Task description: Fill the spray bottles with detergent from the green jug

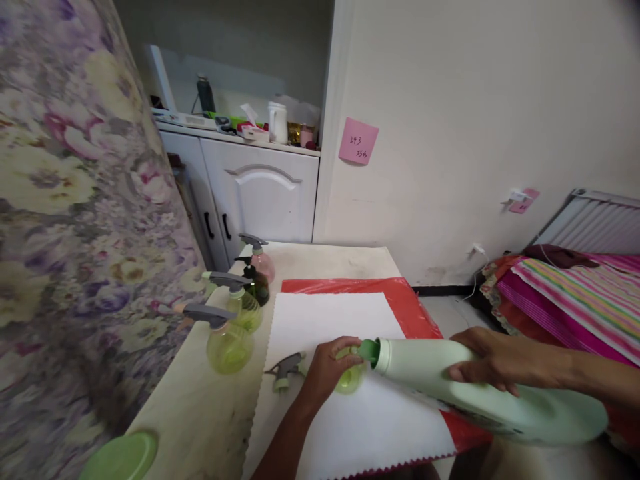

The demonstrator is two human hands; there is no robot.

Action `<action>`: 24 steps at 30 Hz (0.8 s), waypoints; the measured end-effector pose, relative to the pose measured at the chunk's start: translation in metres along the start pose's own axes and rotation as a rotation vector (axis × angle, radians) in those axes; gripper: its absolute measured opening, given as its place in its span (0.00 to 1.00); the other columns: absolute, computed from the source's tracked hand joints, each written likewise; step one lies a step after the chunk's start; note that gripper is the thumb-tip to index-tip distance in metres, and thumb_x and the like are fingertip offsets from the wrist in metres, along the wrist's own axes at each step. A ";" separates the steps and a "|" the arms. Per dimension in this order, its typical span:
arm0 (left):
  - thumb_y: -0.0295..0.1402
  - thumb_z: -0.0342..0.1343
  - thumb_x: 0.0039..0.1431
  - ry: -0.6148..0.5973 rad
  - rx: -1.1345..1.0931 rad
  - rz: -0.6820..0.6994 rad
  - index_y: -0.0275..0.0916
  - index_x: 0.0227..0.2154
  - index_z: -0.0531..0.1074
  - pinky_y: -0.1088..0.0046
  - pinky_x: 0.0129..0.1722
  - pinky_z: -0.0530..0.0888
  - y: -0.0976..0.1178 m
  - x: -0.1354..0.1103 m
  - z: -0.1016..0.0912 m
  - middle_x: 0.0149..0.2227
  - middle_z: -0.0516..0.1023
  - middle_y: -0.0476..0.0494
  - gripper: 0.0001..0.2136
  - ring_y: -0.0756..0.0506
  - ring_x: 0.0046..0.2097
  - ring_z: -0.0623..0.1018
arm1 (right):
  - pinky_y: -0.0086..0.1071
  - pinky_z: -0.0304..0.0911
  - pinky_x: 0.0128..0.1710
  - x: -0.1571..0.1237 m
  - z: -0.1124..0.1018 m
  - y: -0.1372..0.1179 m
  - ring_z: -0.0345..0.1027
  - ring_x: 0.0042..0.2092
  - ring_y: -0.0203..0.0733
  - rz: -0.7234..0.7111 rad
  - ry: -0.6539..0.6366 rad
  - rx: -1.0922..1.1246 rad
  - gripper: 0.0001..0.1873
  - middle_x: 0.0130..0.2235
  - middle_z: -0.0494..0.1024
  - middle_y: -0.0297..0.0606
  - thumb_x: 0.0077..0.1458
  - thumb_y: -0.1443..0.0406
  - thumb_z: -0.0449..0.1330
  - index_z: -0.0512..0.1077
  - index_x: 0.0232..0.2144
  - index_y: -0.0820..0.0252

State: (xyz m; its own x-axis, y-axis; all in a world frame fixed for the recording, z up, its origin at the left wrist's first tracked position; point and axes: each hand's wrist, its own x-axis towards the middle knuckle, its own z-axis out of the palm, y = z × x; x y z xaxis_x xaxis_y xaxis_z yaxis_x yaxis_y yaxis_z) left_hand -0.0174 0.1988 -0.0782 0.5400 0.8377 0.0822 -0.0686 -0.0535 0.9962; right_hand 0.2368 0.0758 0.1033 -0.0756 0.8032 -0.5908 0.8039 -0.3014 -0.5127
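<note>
My left hand (pixel 330 365) is closed around the upper part of a small see-through yellow-green spray bottle body (pixel 349 381), standing without its spray head on a white sheet (pixel 360 427). In my right hand (pixel 493 360) is a large pale green detergent bottle (pixel 420 360), tipped nearly flat. Its green spout (pixel 369 351) points left, at the top of the small bottle. Whether liquid is flowing cannot be made out. To the left of my left hand, a grey trigger spray head (pixel 287 371) lies on the sheet.
Along the table's left edge stand two yellow-green spray bottles (pixel 230 347), a dark pump bottle (pixel 257 287) and a pink spray bottle (pixel 263 265). A green lid-like piece (pixel 120 457) is at lower left. Red plastic (pixel 410 303) lies under the sheet. A floral curtain (pixel 95 200) hangs at left.
</note>
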 end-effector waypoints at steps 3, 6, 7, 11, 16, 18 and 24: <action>0.32 0.63 0.46 -0.010 -0.004 0.011 0.39 0.36 0.79 0.66 0.48 0.70 -0.001 0.000 0.000 0.41 0.82 0.45 0.12 0.40 0.46 0.78 | 0.25 0.55 0.18 0.000 0.000 -0.001 0.59 0.22 0.33 0.001 -0.003 -0.007 0.25 0.21 0.63 0.29 0.52 0.44 0.57 0.68 0.33 0.62; 0.33 0.63 0.47 -0.007 -0.005 0.015 0.39 0.36 0.79 0.67 0.48 0.71 -0.002 0.000 0.000 0.41 0.82 0.45 0.12 0.40 0.45 0.78 | 0.25 0.55 0.18 -0.002 0.000 -0.002 0.59 0.22 0.33 -0.009 -0.002 -0.010 0.25 0.22 0.63 0.29 0.53 0.45 0.56 0.68 0.34 0.62; 0.33 0.63 0.47 -0.004 0.000 0.011 0.39 0.36 0.79 0.67 0.48 0.71 -0.002 0.000 0.000 0.41 0.82 0.45 0.12 0.40 0.45 0.78 | 0.24 0.55 0.18 -0.002 0.000 -0.002 0.59 0.22 0.33 -0.011 -0.001 -0.013 0.24 0.23 0.64 0.30 0.53 0.45 0.56 0.68 0.34 0.62; 0.32 0.63 0.47 0.002 0.015 0.006 0.39 0.36 0.79 0.67 0.47 0.71 -0.003 0.000 0.000 0.40 0.82 0.45 0.11 0.40 0.45 0.78 | 0.24 0.55 0.18 -0.003 0.000 -0.004 0.59 0.22 0.32 0.004 -0.001 -0.030 0.23 0.24 0.64 0.31 0.53 0.46 0.56 0.67 0.33 0.62; 0.33 0.63 0.47 -0.002 0.005 0.008 0.39 0.36 0.79 0.68 0.47 0.71 -0.002 0.000 0.000 0.40 0.82 0.45 0.11 0.40 0.45 0.78 | 0.24 0.56 0.18 -0.001 -0.001 -0.004 0.59 0.22 0.33 0.017 -0.001 -0.037 0.23 0.22 0.63 0.30 0.53 0.46 0.56 0.68 0.34 0.61; 0.33 0.63 0.47 -0.004 0.005 0.008 0.39 0.36 0.79 0.68 0.47 0.71 -0.001 0.000 0.000 0.40 0.82 0.45 0.11 0.40 0.45 0.78 | 0.25 0.56 0.18 -0.001 -0.001 -0.004 0.59 0.22 0.33 0.013 -0.003 -0.036 0.24 0.22 0.63 0.30 0.53 0.45 0.56 0.68 0.33 0.60; 0.33 0.63 0.47 -0.004 -0.001 0.001 0.39 0.36 0.79 0.67 0.48 0.71 -0.001 -0.001 0.001 0.41 0.82 0.44 0.12 0.40 0.45 0.78 | 0.25 0.55 0.18 -0.002 -0.001 -0.002 0.60 0.22 0.34 -0.024 -0.006 -0.030 0.23 0.23 0.64 0.31 0.53 0.46 0.56 0.67 0.32 0.61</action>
State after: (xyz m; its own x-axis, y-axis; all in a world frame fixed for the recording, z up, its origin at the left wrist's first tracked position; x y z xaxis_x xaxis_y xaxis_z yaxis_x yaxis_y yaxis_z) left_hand -0.0172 0.1980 -0.0790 0.5431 0.8355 0.0832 -0.0702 -0.0535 0.9961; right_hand 0.2360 0.0754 0.1055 -0.0985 0.8072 -0.5820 0.8189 -0.2665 -0.5082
